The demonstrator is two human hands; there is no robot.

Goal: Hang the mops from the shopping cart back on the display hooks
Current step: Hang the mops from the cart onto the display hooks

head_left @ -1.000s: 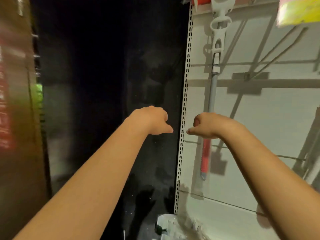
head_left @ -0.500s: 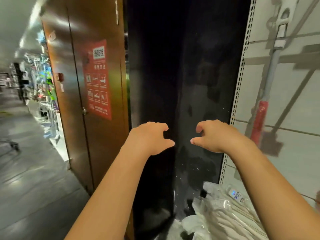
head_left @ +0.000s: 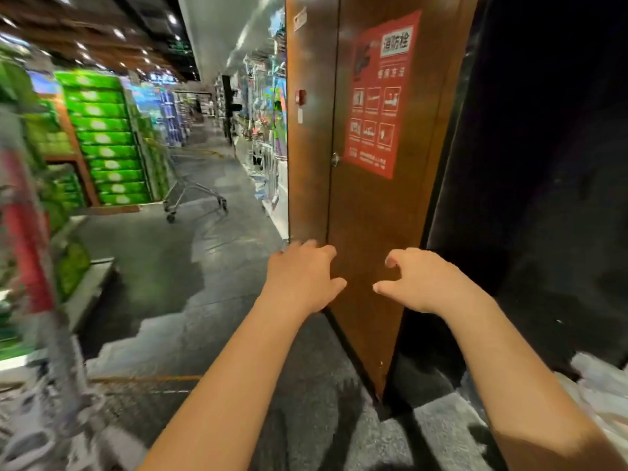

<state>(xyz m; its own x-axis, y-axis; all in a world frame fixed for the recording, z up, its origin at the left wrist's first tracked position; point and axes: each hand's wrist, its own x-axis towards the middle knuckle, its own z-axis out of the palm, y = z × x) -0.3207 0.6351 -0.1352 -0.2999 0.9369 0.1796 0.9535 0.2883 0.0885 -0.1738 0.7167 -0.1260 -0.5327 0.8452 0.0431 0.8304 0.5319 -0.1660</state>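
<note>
Both hands are empty. The left hand (head_left: 302, 277) and right hand (head_left: 424, 283) are held out side by side, apart, with fingers loosely curled, thumbs spread, gripping nothing. Behind them stands a brown wooden door (head_left: 370, 215) bearing a red printed notice (head_left: 379, 96). A silver wire shopping cart (head_left: 193, 188) stands well off in the aisle. A blurred red-and-grey upright shape (head_left: 25, 229) at the left edge may be a mop; unconfirmed. No display hooks are in view. Judged step: fetching a mop. The next move calls for finding a handle and closing a hand round it.
</note>
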